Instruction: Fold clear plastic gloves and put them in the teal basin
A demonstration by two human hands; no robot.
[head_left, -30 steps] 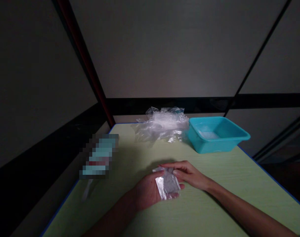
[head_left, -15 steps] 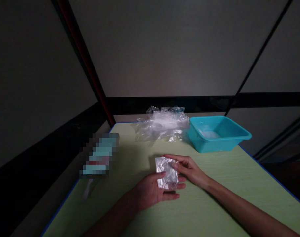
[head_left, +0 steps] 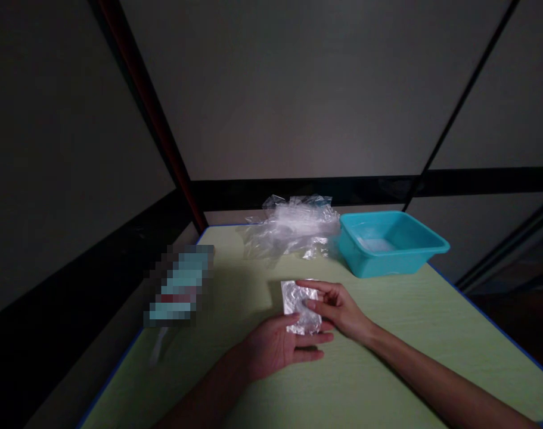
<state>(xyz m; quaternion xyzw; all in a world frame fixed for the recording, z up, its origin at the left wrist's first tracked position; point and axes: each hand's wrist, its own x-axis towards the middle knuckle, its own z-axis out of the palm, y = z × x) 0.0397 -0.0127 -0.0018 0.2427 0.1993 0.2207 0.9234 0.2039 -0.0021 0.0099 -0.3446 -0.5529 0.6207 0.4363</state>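
Observation:
A folded packet of clear, shiny plastic (head_left: 293,298) is held between both hands above the table. My left hand (head_left: 275,348) supports it from below, palm up, with the thumb over its lower left part and the fingers behind, their tips reaching past its right side. My right hand (head_left: 343,310) pinches its right side, thumb on the front face and index finger along the top edge. What the packet contains, if anything, cannot be made out.
A pile of crumpled clear plastic bags (head_left: 293,229) lies at the back of the green table (head_left: 360,381). Right of it stands a turquoise basin (head_left: 387,262) with something whitish inside. A blurred-out item (head_left: 182,286) lies along the left edge.
The packet has shifted slightly up within my left hand. My right thumb has slid a little to the left across its face. The view has tilted slightly.

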